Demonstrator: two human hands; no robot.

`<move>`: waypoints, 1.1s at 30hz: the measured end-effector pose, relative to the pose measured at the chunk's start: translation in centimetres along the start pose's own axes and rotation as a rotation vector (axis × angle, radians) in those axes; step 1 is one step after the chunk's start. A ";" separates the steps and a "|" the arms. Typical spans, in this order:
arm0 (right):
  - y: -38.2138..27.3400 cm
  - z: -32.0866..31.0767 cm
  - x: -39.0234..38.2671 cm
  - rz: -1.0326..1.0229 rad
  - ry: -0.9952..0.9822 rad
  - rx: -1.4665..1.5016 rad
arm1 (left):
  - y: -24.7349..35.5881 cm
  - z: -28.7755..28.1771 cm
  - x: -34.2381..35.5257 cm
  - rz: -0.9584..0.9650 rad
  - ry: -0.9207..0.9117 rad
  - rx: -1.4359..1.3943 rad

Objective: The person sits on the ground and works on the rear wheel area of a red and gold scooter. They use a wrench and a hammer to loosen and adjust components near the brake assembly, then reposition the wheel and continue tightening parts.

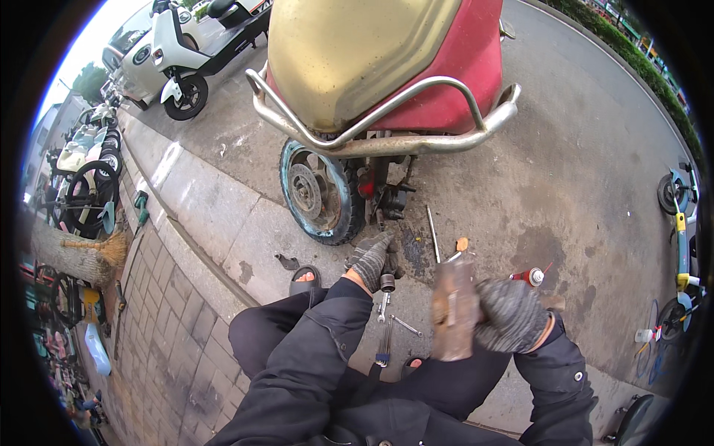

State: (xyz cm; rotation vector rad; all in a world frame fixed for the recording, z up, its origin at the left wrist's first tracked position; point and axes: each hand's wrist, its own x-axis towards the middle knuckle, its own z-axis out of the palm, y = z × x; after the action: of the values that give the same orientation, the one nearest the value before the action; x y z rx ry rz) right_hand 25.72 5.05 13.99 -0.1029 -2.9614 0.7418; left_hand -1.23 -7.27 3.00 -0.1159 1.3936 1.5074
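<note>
My left hand (372, 260), in a grey knit glove, is closed around a dark metal piece (387, 283) with a round end, just below the scooter's underside. The rest of that piece is hidden by my fingers. My right hand (513, 316), gloved too, grips a hammer (454, 312) whose rusty block head is smeared by motion; its handle is mostly hidden. In front of me stands a red-and-gold scooter (387, 59) with a chrome guard bar (424, 141). Under it is a wheel (320, 197) with a blue-stained tyre and a brake disc.
Between my feet lie a wrench (384, 306), a smaller wrench (406, 325) and a set of hex keys (383, 351). A long metal rod (433, 232) and a red spray can (532, 277) are farther right. A green power drill (141, 208) rests by the kerb; a white scooter (182, 63) is parked behind.
</note>
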 end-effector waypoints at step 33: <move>-4.5 4.8 7.7 -0.077 -0.616 0.025 | -0.7 -0.4 1.2 0.119 -0.063 0.112</move>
State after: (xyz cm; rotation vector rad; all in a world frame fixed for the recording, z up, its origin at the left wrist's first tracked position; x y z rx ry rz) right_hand 17.42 -0.47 12.46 0.2952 -3.4952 0.9421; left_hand -1.53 -7.02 1.64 0.0847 1.4514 1.5133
